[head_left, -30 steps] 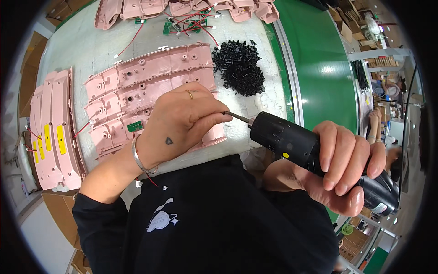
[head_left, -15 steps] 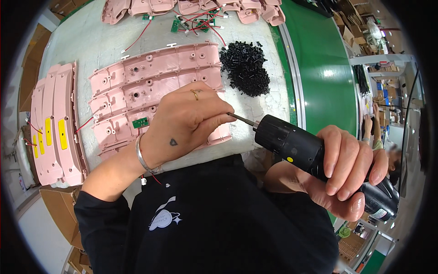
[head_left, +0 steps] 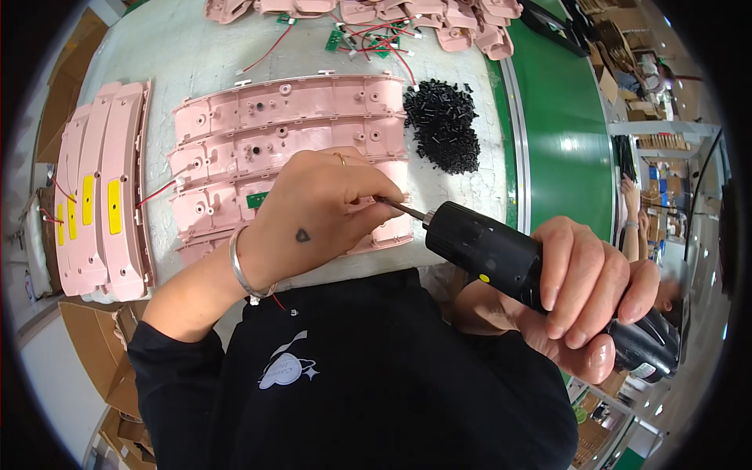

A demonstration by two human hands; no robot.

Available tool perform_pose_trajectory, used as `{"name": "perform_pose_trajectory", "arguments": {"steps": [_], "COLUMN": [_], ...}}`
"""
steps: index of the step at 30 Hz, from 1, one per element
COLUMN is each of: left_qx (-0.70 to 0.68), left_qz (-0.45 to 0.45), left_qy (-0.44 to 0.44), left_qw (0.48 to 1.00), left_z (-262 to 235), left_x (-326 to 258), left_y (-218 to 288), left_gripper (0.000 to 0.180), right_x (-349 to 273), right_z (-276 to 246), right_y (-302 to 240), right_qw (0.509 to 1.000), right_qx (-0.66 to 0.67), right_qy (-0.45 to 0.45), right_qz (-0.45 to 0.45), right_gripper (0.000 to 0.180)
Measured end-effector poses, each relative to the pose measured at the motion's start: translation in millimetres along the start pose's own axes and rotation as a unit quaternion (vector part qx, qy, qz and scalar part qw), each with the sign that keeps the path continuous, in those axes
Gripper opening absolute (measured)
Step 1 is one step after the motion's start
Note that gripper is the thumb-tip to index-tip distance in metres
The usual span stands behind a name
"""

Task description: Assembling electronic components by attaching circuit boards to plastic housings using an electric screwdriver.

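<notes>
My right hand (head_left: 583, 286) is wrapped round a black electric screwdriver (head_left: 482, 244), which points left and slightly up. Its thin metal bit (head_left: 411, 211) ends at the fingertips of my left hand (head_left: 309, 207). Thumb and forefinger of that hand are pinched together at the bit's tip; whatever small thing they hold is mostly hidden. Beneath and beyond the left hand lie several curved pink plastic shells (head_left: 313, 137), hollow side up with screw posts. A green circuit board (head_left: 256, 200) sits in one of them, partly behind my hand.
Right of the shells is a heap of small black screws (head_left: 445, 129). More pink shells with yellow labels (head_left: 114, 205) stand at the left. Circuit boards with red wires (head_left: 376, 39) and further pink parts (head_left: 454, 14) lie at the back. A green surface (head_left: 560, 117) runs along the right.
The view has shifted, so the shells and screws sit farther right. The screwdriver has moved slightly left against my body; its bit still meets my pinched left fingertips.
</notes>
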State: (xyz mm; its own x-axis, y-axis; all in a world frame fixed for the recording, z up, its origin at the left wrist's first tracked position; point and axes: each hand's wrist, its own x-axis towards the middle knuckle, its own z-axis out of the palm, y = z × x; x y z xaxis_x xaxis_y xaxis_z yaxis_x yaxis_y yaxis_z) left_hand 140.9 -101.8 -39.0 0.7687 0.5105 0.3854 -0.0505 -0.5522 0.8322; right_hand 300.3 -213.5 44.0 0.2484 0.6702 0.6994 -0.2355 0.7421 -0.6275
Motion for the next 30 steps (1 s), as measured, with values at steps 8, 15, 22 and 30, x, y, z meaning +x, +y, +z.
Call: {"name": "perform_pose_trajectory", "arguments": {"steps": [8,15,22,30], "left_qx": [0.202,0.208,0.221,0.218], "left_qz": [-0.014,-0.085,-0.06,-0.064], "left_qy": [0.124,0.114,0.128,0.14], "left_qw": [0.971,0.968,0.965,0.964], "left_z": [-55,-72,-65,-64], "left_x": [-38,-94,-98,-101], "left_y": [-9,-21,-35,-38], "left_gripper": [0.014,0.019,0.017,0.017], "right_x": [8,-2,-4,-2], "right_z": [19,52,67,77], "right_y": [24,85,105,109], "right_qw": [0.998,0.983,0.969,0.959], "right_qx": [0.052,0.03,0.007,-0.028], "right_qy": [-0.043,-0.168,-0.219,-0.255], "right_qz": [0.013,0.061,0.115,0.123], "right_gripper": [0.024,0.032,0.031,0.026]}}
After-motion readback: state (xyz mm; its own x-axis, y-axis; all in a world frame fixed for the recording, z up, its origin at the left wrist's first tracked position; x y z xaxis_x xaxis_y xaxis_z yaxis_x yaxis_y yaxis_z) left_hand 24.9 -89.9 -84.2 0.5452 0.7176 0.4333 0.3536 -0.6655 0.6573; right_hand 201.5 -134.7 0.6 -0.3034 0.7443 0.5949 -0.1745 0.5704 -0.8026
